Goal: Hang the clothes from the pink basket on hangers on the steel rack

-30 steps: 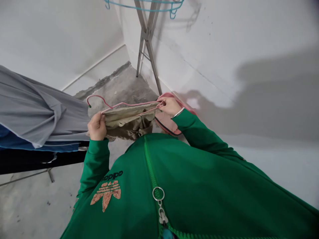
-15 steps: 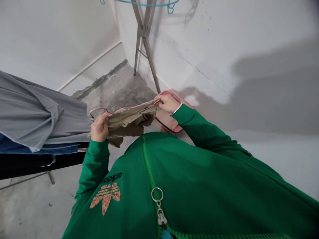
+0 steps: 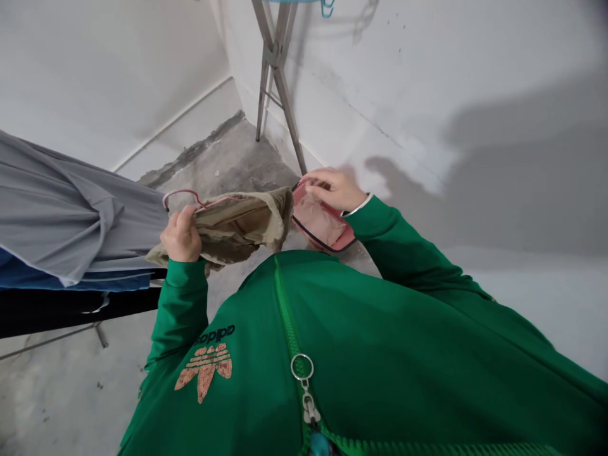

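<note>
My left hand [image 3: 181, 234] is closed around a pink clothes hanger [image 3: 183, 192] near the base of its hook. An olive-khaki garment [image 3: 247, 221], its kind unclear, hangs from it in folds and hides most of the hanger's bar. The garment's right end droops loose beside my right hand [image 3: 335, 189]. That hand is off the cloth, its fingers loosely bent and apart, with nothing visible in them. Below it stands a pink container [image 3: 346, 240] with a dark edge; I cannot tell whether the fingers touch its rim.
Grey cloth [image 3: 61, 209] and blue and black cloth hang on a rack at the left. A metal stand with crossed legs [image 3: 273, 57] rises in the corner, with a light-blue hanging ring [image 3: 327, 6] at the top. White walls border the concrete floor [image 3: 213, 171].
My right hand has let go of the garment and hanger end and moved slightly right, over the pink container. The garment's right end has dropped, and my left hand has shifted slightly left.
</note>
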`<state>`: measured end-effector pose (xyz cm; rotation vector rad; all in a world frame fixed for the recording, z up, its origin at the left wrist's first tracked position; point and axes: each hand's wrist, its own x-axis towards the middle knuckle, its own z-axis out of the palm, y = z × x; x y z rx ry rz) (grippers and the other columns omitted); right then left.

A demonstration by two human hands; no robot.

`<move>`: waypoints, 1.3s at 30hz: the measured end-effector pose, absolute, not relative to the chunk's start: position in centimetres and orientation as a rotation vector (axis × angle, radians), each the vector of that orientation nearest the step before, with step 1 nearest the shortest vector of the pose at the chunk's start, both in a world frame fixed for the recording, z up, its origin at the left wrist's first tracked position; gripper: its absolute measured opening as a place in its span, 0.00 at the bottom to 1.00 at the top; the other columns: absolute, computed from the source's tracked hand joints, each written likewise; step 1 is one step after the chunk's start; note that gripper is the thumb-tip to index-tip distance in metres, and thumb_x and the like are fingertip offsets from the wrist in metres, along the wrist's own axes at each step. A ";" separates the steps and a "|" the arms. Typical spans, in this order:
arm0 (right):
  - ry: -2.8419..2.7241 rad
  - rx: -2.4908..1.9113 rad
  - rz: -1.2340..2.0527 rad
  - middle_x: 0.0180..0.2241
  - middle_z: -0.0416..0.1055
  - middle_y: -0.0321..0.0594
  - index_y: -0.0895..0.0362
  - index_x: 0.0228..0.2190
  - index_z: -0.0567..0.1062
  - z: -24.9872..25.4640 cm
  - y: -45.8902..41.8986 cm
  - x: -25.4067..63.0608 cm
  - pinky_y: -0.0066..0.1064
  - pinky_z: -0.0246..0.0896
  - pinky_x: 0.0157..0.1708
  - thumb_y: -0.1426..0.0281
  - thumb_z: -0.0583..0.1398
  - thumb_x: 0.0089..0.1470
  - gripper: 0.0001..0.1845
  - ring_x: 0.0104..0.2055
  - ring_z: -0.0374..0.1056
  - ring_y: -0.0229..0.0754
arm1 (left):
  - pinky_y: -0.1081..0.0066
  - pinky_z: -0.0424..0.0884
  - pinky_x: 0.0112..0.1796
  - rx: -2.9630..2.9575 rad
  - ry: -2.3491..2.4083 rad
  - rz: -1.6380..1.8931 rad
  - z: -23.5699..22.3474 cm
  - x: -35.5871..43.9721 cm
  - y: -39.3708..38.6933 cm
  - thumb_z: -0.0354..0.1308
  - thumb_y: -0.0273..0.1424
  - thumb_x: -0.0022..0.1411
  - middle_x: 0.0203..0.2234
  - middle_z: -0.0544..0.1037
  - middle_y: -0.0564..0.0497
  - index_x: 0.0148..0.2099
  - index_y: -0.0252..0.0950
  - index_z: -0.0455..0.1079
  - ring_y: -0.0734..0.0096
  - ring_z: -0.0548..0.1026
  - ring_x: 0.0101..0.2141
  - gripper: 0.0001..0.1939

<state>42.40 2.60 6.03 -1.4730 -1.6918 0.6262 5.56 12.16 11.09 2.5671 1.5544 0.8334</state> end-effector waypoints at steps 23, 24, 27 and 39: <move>-1.969 -1.592 -0.134 0.26 0.69 0.44 0.57 0.29 0.71 6.1 4.8 39.1 0.33 0.54 0.32 0.64 0.46 0.64 0.19 0.32 0.66 0.45 | 0.63 0.71 0.46 2.512 1.559 0.523 11.3 4.9 13.5 0.50 0.26 0.58 0.48 0.70 0.40 0.59 0.34 0.62 0.59 0.74 0.45 0.25; -1.961 -1.588 -0.142 0.26 0.69 0.44 0.57 0.29 0.71 6.1 4.7 39.2 0.33 0.54 0.32 0.64 0.46 0.64 0.19 0.32 0.66 0.45 | 0.64 0.71 0.45 2.479 1.593 0.600 11.0 5.1 13.2 0.52 0.28 0.58 0.48 0.70 0.40 0.56 0.35 0.63 0.61 0.74 0.44 0.22; -1.946 -1.565 -0.156 0.26 0.69 0.44 0.56 0.28 0.71 6.5 4.6 39.1 0.33 0.55 0.31 0.64 0.46 0.64 0.19 0.31 0.66 0.45 | 0.64 0.71 0.43 2.395 1.690 0.667 10.3 7.8 11.9 0.59 0.40 0.57 0.45 0.70 0.41 0.49 0.34 0.65 0.59 0.73 0.42 0.21; -1.855 -1.545 -0.082 0.27 0.73 0.44 0.56 0.30 0.72 8.0 3.3 40.1 0.33 0.60 0.33 0.61 0.50 0.62 0.17 0.32 0.69 0.44 | 0.62 0.69 0.41 2.559 1.651 0.208 12.6 9.4 14.1 0.51 0.29 0.57 0.39 0.76 0.42 0.42 0.34 0.72 0.54 0.75 0.42 0.13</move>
